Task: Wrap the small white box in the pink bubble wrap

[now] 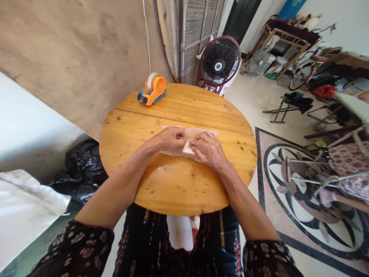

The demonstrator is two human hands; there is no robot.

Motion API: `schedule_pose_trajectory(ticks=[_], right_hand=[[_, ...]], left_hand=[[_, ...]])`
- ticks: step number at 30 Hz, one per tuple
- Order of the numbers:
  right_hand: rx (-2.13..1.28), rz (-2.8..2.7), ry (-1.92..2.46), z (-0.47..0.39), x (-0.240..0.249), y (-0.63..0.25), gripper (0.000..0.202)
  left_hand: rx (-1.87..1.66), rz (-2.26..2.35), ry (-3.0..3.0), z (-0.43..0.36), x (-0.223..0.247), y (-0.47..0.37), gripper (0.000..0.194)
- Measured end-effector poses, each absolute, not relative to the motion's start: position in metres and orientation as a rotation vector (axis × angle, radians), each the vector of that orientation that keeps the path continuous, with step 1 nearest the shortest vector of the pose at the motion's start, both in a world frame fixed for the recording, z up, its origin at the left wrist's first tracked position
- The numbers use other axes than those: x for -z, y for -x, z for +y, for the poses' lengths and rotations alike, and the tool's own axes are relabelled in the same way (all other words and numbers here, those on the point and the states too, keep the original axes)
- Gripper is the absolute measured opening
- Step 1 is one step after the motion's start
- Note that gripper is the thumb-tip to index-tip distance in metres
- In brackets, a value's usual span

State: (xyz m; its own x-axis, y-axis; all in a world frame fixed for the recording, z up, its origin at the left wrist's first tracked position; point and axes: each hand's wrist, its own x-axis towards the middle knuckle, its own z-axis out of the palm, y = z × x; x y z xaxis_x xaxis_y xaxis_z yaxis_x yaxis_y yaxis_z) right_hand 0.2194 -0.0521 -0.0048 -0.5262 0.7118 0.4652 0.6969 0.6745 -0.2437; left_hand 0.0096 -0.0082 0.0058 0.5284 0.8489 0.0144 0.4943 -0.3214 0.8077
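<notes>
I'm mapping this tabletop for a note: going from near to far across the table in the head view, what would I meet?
Bare near table edge → left hand and right hand together on a clear plastic bag → orange tape dispenser.

- You will find no lettering, brand, number or sign legible anywhere in this view.
- The orange tape dispenser (152,91) on your round wooden table (144,127) shows no readable label.
- The fan (219,64) behind the table has a control panel too small to read.
</notes>
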Motion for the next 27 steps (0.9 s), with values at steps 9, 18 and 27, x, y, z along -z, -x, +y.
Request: schedule_pose_trajectory(ticks=[9,18,27], right_hand=[[-0.062,-2.383,1.048,-0.051,0.009,-0.22,0.022],[-0.089,-2.392,1.069,-0.05,0.013,-0.222,0.023],[-0.098,-2.402,1.039,-0.046,0.017,-0.222,0.023]], left_hand=[[-0.55,1.123,-1.975,-0.01,-0.009,-0.008,0.022],[-0.521,1.2,-1.774,-0.012,-0.009,0.002,0.022],[-0.436,1.523,-1.832,-0.03,-0.01,0.014,0.025]])
